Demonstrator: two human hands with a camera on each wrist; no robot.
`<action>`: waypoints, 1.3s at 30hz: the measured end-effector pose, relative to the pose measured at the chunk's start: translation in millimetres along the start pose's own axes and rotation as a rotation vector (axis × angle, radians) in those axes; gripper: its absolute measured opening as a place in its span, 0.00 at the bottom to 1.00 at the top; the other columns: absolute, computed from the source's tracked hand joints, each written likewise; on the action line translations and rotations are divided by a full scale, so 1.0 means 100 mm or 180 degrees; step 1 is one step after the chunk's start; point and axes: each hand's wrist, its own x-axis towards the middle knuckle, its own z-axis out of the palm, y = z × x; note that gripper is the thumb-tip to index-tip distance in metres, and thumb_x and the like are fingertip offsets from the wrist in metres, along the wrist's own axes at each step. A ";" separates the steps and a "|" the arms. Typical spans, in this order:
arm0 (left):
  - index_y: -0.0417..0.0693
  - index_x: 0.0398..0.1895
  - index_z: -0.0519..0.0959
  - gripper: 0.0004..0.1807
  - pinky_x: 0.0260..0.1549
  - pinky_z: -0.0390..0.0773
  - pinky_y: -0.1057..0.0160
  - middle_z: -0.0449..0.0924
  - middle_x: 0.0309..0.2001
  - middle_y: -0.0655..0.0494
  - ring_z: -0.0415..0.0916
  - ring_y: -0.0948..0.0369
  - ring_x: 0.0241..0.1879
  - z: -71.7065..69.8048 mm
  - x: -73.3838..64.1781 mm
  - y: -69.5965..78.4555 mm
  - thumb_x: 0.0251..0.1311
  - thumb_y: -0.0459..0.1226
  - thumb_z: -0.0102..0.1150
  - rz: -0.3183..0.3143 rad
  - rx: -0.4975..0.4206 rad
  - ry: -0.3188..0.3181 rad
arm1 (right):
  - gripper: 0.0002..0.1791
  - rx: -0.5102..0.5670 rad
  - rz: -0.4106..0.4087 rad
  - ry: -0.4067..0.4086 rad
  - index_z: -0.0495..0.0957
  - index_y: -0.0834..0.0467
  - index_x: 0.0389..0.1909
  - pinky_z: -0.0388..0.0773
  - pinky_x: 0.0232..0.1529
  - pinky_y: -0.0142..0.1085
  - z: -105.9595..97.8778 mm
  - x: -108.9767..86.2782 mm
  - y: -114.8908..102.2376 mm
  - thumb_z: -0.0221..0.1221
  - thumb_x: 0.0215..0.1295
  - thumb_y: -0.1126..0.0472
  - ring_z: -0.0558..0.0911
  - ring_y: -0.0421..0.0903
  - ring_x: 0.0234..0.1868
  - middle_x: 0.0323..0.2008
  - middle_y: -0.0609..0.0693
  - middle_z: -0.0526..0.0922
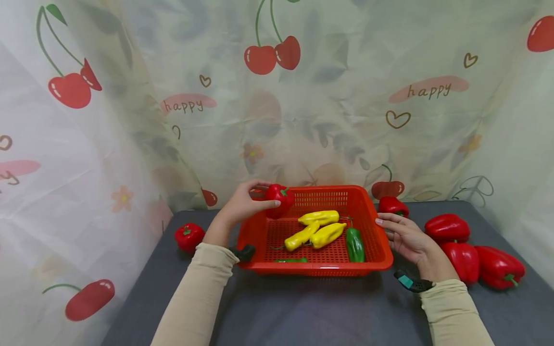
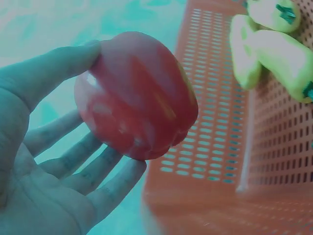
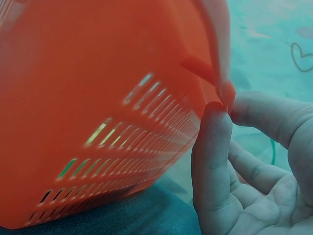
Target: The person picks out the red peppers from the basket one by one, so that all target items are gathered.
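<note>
My left hand (image 1: pixel 242 206) grips a red bell pepper (image 1: pixel 279 201) between thumb and fingers, over the left end of an orange plastic basket (image 1: pixel 313 265). In the left wrist view the pepper (image 2: pixel 137 95) shows its smooth lobed side, with the fingertips against its edge. My right hand (image 1: pixel 409 238) pinches the basket's right rim; in the right wrist view the thumb and a finger (image 3: pixel 212 156) meet at that rim. Inside the basket lie three yellow peppers (image 1: pixel 327 235), a green pepper (image 1: pixel 355 245) and another green piece (image 1: pixel 292 260) partly hidden by the front wall.
One red bell pepper (image 1: pixel 189 237) sits left of the basket on the dark grey table (image 1: pixel 320 307). To the right are several more, including one behind the right hand (image 1: pixel 393 205) and one near the edge (image 1: pixel 499 267). A patterned curtain (image 1: pixel 294 120) hangs behind.
</note>
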 end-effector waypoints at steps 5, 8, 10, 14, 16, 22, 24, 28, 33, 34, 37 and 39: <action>0.59 0.67 0.78 0.33 0.57 0.86 0.46 0.80 0.64 0.55 0.79 0.47 0.64 -0.16 -0.15 0.06 0.59 0.50 0.78 0.0029 -0.0207 0.0216 | 0.09 0.0021 0.0007 0.0003 0.82 0.45 0.55 0.89 0.48 0.39 0.00 0.00 0.01 0.57 0.82 0.58 0.91 0.42 0.43 0.48 0.41 0.91; 0.62 0.67 0.77 0.34 0.55 0.87 0.45 0.79 0.65 0.57 0.79 0.47 0.64 -0.24 -0.24 0.07 0.58 0.53 0.78 0.0022 -0.0259 0.0362 | 0.09 0.0029 0.0003 0.0006 0.82 0.45 0.55 0.89 0.48 0.40 -0.01 0.01 0.01 0.57 0.82 0.58 0.91 0.42 0.43 0.48 0.41 0.91; 0.62 0.67 0.77 0.35 0.55 0.87 0.45 0.78 0.65 0.57 0.79 0.48 0.64 -0.29 -0.29 0.06 0.58 0.54 0.78 0.0028 -0.0259 0.0455 | 0.09 0.0032 -0.0005 0.0005 0.82 0.45 0.55 0.89 0.48 0.40 -0.01 0.01 0.01 0.57 0.82 0.58 0.91 0.42 0.43 0.48 0.41 0.91; 0.60 0.69 0.77 0.36 0.54 0.87 0.45 0.78 0.66 0.55 0.79 0.48 0.64 -0.38 -0.38 0.00 0.58 0.53 0.79 0.0064 -0.0214 0.0641 | 0.09 0.0021 -0.0022 -0.0015 0.82 0.45 0.55 0.89 0.48 0.40 -0.01 0.01 0.00 0.57 0.82 0.58 0.91 0.42 0.43 0.48 0.41 0.91; 0.59 0.69 0.77 0.37 0.54 0.87 0.45 0.78 0.67 0.54 0.79 0.48 0.65 -0.43 -0.43 -0.04 0.57 0.53 0.79 0.0080 -0.0195 0.0723 | 0.09 0.0022 -0.0028 -0.0025 0.82 0.45 0.55 0.89 0.48 0.40 -0.01 0.01 0.00 0.56 0.82 0.58 0.91 0.42 0.43 0.48 0.41 0.91; 0.55 0.71 0.76 0.37 0.50 0.88 0.56 0.80 0.67 0.51 0.80 0.48 0.62 -0.61 -0.61 -0.12 0.60 0.51 0.78 0.0127 -0.0171 0.0931 | 0.10 0.0022 -0.0017 -0.0031 0.82 0.45 0.54 0.89 0.48 0.40 -0.02 0.00 0.01 0.56 0.82 0.58 0.91 0.42 0.43 0.48 0.41 0.91; 0.55 0.71 0.75 0.36 0.48 0.87 0.63 0.80 0.67 0.51 0.80 0.48 0.62 -0.69 -0.69 -0.15 0.61 0.51 0.77 0.0125 -0.0156 0.1029 | 0.09 0.0014 -0.0017 -0.0031 0.82 0.44 0.54 0.89 0.48 0.40 -0.02 0.00 0.00 0.56 0.82 0.58 0.91 0.42 0.43 0.48 0.41 0.91; 0.54 0.72 0.76 0.35 0.47 0.85 0.71 0.79 0.68 0.51 0.80 0.51 0.63 -0.84 -0.85 -0.21 0.63 0.50 0.75 0.0091 -0.0168 0.1249 | 0.10 0.0016 -0.0032 -0.0040 0.82 0.45 0.55 0.90 0.48 0.40 -0.01 0.00 0.01 0.56 0.82 0.58 0.91 0.42 0.44 0.48 0.41 0.91; 0.52 0.72 0.75 0.33 0.49 0.83 0.74 0.78 0.67 0.54 0.81 0.61 0.60 -1.01 -1.03 -0.28 0.66 0.47 0.73 0.0027 -0.0361 0.1448 | 0.10 0.0037 -0.0037 -0.0052 0.82 0.45 0.55 0.90 0.48 0.41 0.00 0.00 0.00 0.56 0.82 0.59 0.91 0.43 0.44 0.48 0.42 0.92; 0.51 0.73 0.75 0.33 0.49 0.83 0.75 0.78 0.66 0.55 0.81 0.62 0.59 -1.04 -1.06 -0.30 0.66 0.45 0.73 0.0024 -0.0414 0.1480 | 0.10 0.0041 -0.0036 -0.0052 0.82 0.45 0.55 0.90 0.48 0.40 0.00 0.00 0.00 0.56 0.82 0.59 0.91 0.43 0.44 0.48 0.42 0.92; 0.49 0.72 0.75 0.33 0.49 0.82 0.77 0.78 0.63 0.59 0.82 0.65 0.56 -1.13 -1.14 -0.36 0.66 0.43 0.73 -0.0001 -0.0564 0.1593 | 0.10 0.0044 -0.0028 -0.0045 0.82 0.45 0.55 0.90 0.48 0.40 0.00 0.00 0.01 0.56 0.82 0.59 0.91 0.42 0.44 0.48 0.42 0.92; 0.48 0.72 0.75 0.33 0.49 0.82 0.77 0.78 0.61 0.61 0.83 0.65 0.55 -1.19 -1.20 -0.40 0.66 0.43 0.74 -0.0023 -0.0649 0.1655 | 0.10 0.0051 -0.0031 -0.0050 0.82 0.45 0.55 0.90 0.47 0.40 0.00 0.00 0.01 0.56 0.82 0.59 0.91 0.42 0.44 0.48 0.42 0.92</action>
